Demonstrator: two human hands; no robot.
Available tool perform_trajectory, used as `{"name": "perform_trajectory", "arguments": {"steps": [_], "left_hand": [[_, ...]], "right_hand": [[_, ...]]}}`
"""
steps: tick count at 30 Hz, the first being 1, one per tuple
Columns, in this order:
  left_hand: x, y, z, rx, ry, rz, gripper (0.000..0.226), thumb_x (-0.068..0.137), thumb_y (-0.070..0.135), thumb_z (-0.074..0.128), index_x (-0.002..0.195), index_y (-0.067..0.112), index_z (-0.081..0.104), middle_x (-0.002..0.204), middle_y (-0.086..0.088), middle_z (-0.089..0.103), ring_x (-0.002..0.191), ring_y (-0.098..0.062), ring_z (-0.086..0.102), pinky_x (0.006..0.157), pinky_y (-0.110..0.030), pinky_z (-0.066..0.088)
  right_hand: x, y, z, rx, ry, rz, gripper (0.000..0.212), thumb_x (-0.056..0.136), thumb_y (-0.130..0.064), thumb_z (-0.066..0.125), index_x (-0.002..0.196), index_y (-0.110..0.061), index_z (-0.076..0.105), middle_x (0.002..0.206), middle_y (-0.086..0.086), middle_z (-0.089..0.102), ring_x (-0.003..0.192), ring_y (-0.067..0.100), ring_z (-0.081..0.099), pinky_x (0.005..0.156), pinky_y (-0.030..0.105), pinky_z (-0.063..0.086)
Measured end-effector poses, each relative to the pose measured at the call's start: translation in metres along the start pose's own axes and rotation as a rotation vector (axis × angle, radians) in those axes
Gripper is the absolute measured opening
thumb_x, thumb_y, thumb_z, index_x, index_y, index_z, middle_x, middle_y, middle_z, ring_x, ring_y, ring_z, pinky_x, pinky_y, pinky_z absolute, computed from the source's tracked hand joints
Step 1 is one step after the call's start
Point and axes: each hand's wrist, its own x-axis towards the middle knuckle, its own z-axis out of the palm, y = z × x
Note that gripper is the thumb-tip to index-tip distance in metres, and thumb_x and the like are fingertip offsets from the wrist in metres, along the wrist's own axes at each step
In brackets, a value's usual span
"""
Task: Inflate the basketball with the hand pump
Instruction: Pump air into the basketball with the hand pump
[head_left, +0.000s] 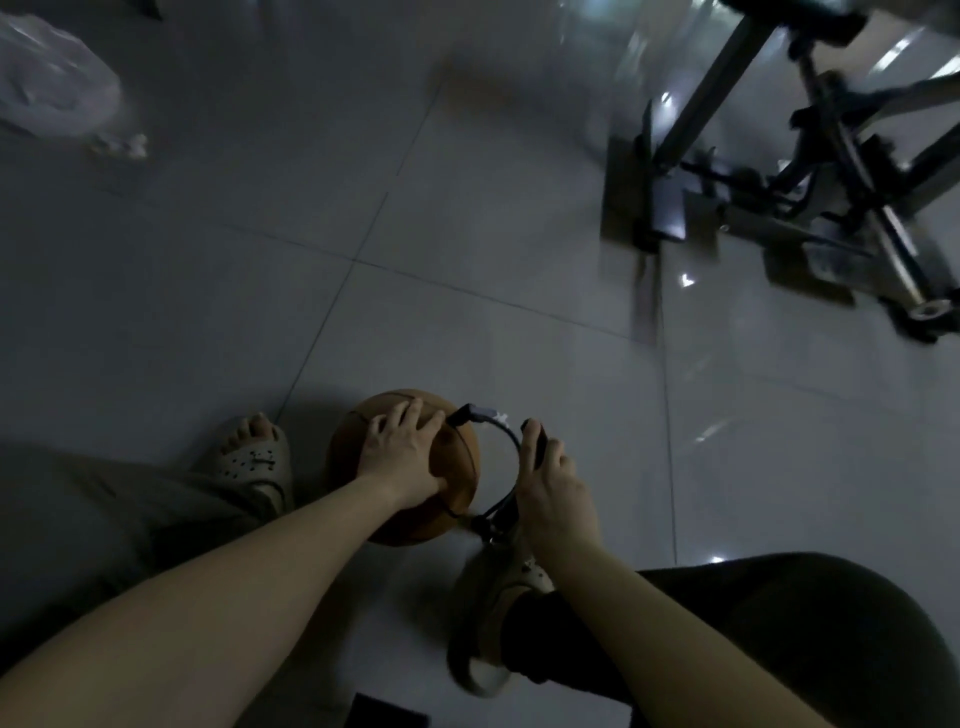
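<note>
Down at the bottom edge of my feed a dark flat object (389, 712) lies on the floor (467, 260), cut off by the frame; I cannot tell what it is. Just beyond it both bare forearms reach forward from the person's lap; the right foot sits below the right wrist in a tan slipper (483, 623) with a dark sock.

The right hand (550, 483) is curled around the black pump (504, 512), fingers wrapped over its upper part with the thumb lying along it; the pump's lower end stands close to the slipper's toe. A thin black hose (511, 436) arcs from the pump up and over to a dark connector (475, 414) at the far right edge of the basketball (457, 467); I cannot tell if the needle is seated in the valve.

The brown basketball rests on the floor between the feet, beside the pump; the left hand (402, 457) lies flat across its top, fingers spread and fairly straight, pressing down rather than gripping. Left of the ball a second perforated slipper (249, 457) shows bare toes.

Farther off the pale tiles run out in dim light; a crumpled plastic bag (52, 78) lies at far left; a metal frame (831, 182) with a small wheel (930, 309) stands at far right.
</note>
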Motion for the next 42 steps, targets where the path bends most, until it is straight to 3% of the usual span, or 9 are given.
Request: {"name": "perform_trajectory", "arguments": {"steps": [4,8,12,16,20,26,32,37,42], "left_hand": [[0.0,-0.003,-0.005,0.007,-0.033,-0.02,0.104,0.078,0.066,0.068,0.16,0.032,0.013,0.167,-0.008,0.006,0.153,-0.031,0.005,0.121,-0.051,0.014],[-0.005,-0.002,-0.004,-0.002,-0.037,-0.014,0.104,0.079,0.066,0.067,0.16,0.031,0.013,0.167,-0.009,0.005,0.153,-0.031,0.003,0.121,-0.052,0.012],[-0.007,0.0,0.0,0.021,-0.032,-0.013,0.103,0.08,0.065,0.067,0.16,0.03,0.013,0.167,-0.009,0.004,0.153,-0.031,0.003,0.121,-0.05,0.012],[-0.001,0.001,-0.005,0.035,-0.093,-0.032,0.1,0.083,0.062,0.066,0.16,0.031,0.01,0.168,-0.008,-0.001,0.153,-0.03,-0.001,0.121,-0.051,0.011],[0.001,0.0,0.002,0.031,-0.036,-0.006,0.1,0.082,0.066,0.066,0.159,0.033,0.011,0.167,-0.008,0.001,0.153,-0.031,0.001,0.121,-0.052,0.01],[0.002,-0.004,0.003,-0.014,-0.004,0.005,0.099,0.081,0.067,0.066,0.159,0.033,0.015,0.168,-0.005,0.002,0.153,-0.03,0.002,0.121,-0.052,0.009],[0.004,-0.002,0.0,-0.015,-0.023,0.005,0.099,0.082,0.065,0.065,0.16,0.033,0.013,0.168,-0.006,0.002,0.154,-0.03,0.0,0.122,-0.052,0.008],[0.0,0.0,-0.004,0.003,-0.031,-0.005,0.101,0.081,0.067,0.067,0.159,0.032,0.014,0.168,-0.008,0.004,0.154,-0.031,0.003,0.121,-0.051,0.012],[-0.006,0.002,0.001,-0.009,-0.029,-0.008,0.102,0.081,0.066,0.067,0.16,0.031,0.012,0.168,-0.009,0.002,0.154,-0.031,0.001,0.122,-0.052,0.009]], "right_hand": [[-0.001,0.027,-0.064,0.072,-0.005,0.023,0.086,0.097,-0.009,0.055,0.155,-0.004,-0.009,0.144,0.024,0.028,0.115,0.033,0.052,0.085,0.037,0.055],[0.011,0.054,-0.133,0.1,0.079,0.127,0.093,0.087,-0.009,0.068,0.155,-0.005,0.004,0.135,0.023,0.037,0.109,0.039,0.058,0.082,0.042,0.055],[0.005,0.04,-0.134,-0.008,0.203,0.157,0.089,0.085,-0.024,0.066,0.153,-0.005,0.012,0.12,0.02,0.046,0.088,0.029,0.055,0.06,0.032,0.043],[-0.015,0.011,-0.072,-0.039,0.214,0.118,0.08,0.086,-0.019,0.061,0.153,-0.007,0.02,0.109,0.019,0.05,0.066,0.021,0.045,0.042,0.028,0.037],[-0.017,0.003,-0.039,0.007,0.192,0.069,0.078,0.089,-0.012,0.061,0.154,-0.008,0.018,0.112,0.019,0.049,0.077,0.024,0.053,0.049,0.031,0.05],[-0.002,-0.003,-0.002,-0.002,0.128,0.046,0.082,0.087,-0.01,0.063,0.155,-0.005,0.018,0.112,0.02,0.05,0.078,0.025,0.052,0.049,0.031,0.047],[-0.006,-0.004,0.016,0.042,0.057,0.031,0.088,0.091,-0.011,0.058,0.157,-0.008,0.001,0.123,0.019,0.044,0.086,0.025,0.052,0.063,0.032,0.052],[-0.016,0.002,-0.034,0.211,-0.044,0.079,0.094,0.093,-0.009,0.057,0.155,-0.014,-0.013,0.137,0.02,0.033,0.104,0.033,0.057,0.08,0.038,0.055],[0.001,0.033,-0.135,0.172,0.021,0.134,0.078,0.095,-0.006,0.054,0.154,-0.009,0.004,0.132,0.022,0.039,0.105,0.044,0.058,0.072,0.041,0.039]]}}
